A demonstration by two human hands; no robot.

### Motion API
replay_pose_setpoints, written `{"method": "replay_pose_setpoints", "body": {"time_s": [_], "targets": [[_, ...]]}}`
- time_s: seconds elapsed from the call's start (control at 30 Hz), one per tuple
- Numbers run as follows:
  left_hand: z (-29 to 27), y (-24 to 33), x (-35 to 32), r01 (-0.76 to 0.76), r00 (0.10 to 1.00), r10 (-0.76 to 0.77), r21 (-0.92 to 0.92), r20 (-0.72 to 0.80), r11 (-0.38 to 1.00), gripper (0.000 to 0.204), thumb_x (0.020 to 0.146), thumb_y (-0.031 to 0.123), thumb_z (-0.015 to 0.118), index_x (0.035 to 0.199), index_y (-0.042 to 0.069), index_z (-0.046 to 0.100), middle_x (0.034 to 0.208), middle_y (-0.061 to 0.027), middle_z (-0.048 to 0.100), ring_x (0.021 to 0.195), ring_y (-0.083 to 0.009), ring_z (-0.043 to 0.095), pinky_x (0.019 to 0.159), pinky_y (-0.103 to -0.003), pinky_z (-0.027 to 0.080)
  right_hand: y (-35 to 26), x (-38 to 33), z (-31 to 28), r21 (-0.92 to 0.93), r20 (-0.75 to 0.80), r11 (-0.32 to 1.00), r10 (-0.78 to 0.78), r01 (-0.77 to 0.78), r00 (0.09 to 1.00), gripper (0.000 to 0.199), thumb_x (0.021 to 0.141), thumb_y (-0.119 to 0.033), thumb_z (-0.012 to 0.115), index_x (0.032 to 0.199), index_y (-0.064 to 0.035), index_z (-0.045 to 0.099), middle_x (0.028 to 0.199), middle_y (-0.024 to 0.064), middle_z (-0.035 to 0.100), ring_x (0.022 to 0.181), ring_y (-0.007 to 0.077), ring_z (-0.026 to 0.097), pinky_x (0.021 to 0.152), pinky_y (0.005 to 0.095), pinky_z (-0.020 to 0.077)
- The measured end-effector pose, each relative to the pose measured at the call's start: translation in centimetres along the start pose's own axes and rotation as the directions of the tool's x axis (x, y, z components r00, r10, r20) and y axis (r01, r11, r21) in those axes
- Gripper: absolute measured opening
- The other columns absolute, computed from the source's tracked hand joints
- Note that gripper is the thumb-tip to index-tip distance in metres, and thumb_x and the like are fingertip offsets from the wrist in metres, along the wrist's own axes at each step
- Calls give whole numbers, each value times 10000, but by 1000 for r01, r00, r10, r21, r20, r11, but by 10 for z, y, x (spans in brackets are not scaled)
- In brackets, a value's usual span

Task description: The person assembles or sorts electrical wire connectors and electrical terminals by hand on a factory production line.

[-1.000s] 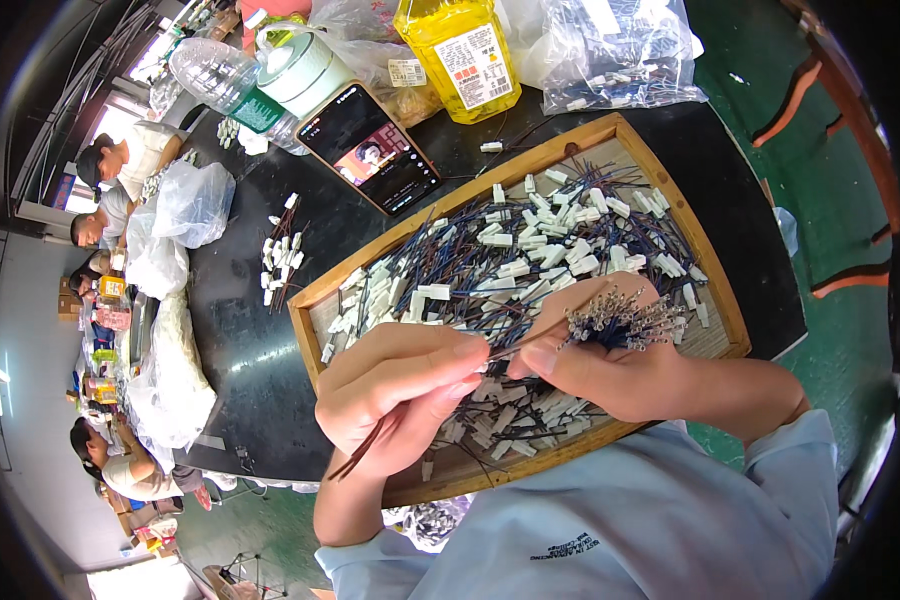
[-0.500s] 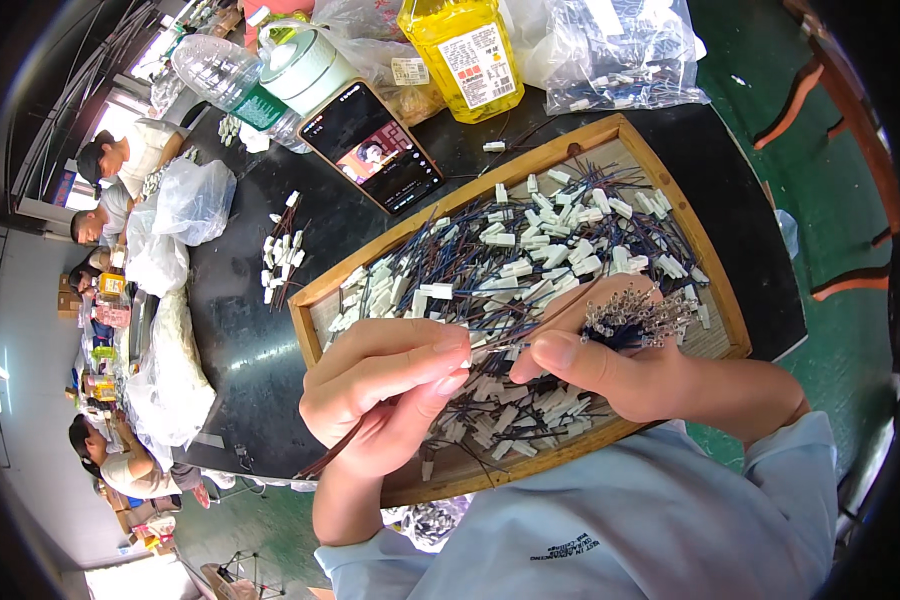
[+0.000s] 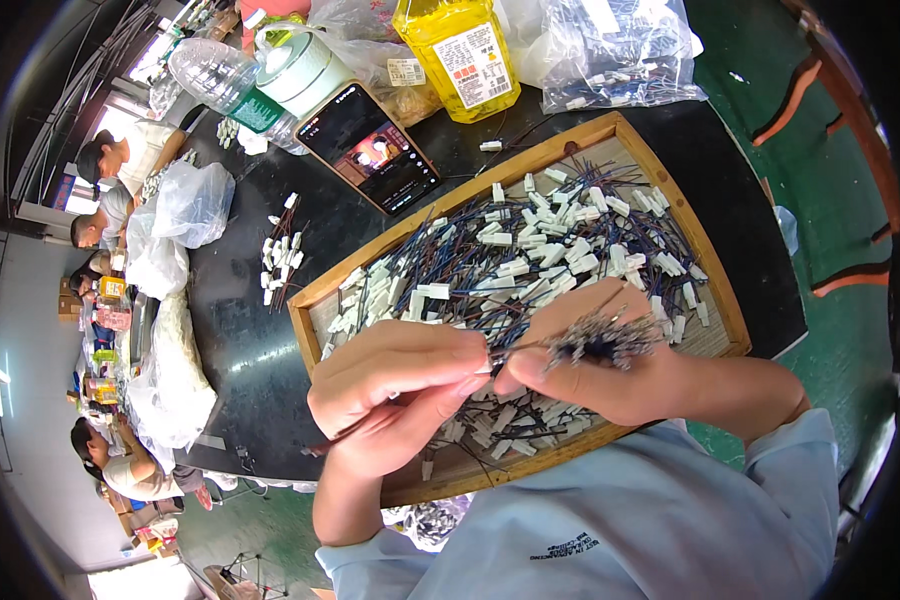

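Observation:
Between thumb and fingertips, my left hand (image 3: 395,385) pinches a small white connector (image 3: 483,368), mostly covered; brown wires (image 3: 335,440) trail out behind its palm. My right hand (image 3: 610,390) is closed around a bundle of dark wires (image 3: 605,342) whose metal-tipped ends fan out above the thumb. One wire runs across the narrow gap between the two hands' fingertips. Both hands are over a wooden-rimmed tray (image 3: 725,290) heaped with white connectors (image 3: 545,235) on dark and brown wires.
A phone (image 3: 370,150) with a lit screen leans behind the tray, beside a lidded cup (image 3: 305,70), a plastic bottle (image 3: 215,80) and a yellow jug (image 3: 460,60). A small connector pile (image 3: 282,255) lies left. Other people (image 3: 120,460) sit at the far left.
My right hand has shifted left, and its fingertips now nearly meet my left hand's. My left fingertips have moved slightly right. The wire bundle has tilted and moved left too.

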State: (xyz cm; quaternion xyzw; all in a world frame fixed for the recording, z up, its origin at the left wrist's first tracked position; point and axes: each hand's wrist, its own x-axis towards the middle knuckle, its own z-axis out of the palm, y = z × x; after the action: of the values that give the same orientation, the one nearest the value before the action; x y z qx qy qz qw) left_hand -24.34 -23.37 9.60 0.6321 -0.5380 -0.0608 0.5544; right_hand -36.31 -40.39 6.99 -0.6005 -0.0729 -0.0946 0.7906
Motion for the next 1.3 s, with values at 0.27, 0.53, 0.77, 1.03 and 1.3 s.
{"method": "replay_pose_setpoints", "body": {"time_s": [0.27,0.53,0.77,1.03,1.3], "targets": [[-2,-3,1,-48,992,53,-51,112,998,243,678,-87,715,900,1,671,875,-161,671,782,-237,671,646,-288,549,2,2,0,-42,116,998,-34,39,993,127,859,-70,615,923,29,662,787,79,665,719,64,585,620,224,458],[-6,-1,4,-103,986,142,363,-84,926,215,718,-65,691,929,-35,661,842,-144,666,718,-196,648,591,-259,514,-7,2,3,-166,-274,982,41,-89,961,179,886,-138,603,807,20,633,702,23,625,648,45,540,572,235,442],[-10,-4,0,-46,994,77,348,-75,937,70,824,4,617,881,-13,653,786,-86,654,621,-118,579,536,-214,434,2,1,9,-196,-415,979,-23,-64,910,118,815,-99,692,858,-5,635,677,-8,598,616,15,458,535,208,393],[-6,-9,-2,404,887,-423,-134,-184,905,270,900,296,447,935,29,473,680,0,398,457,-16,263,433,-168,212,-10,5,11,-312,-414,947,-68,-71,908,180,791,-50,705,943,-21,612,694,-48,540,603,-17,402,502,170,308],[0,2,0,56,998,-45,418,-35,907,110,888,89,529,938,2,576,678,-58,533,528,-139,500,483,-255,393,-17,0,2,-411,-229,909,-177,69,957,258,778,-98,725,1002,-25,621,873,32,648,682,11,546,547,170,420]]}}
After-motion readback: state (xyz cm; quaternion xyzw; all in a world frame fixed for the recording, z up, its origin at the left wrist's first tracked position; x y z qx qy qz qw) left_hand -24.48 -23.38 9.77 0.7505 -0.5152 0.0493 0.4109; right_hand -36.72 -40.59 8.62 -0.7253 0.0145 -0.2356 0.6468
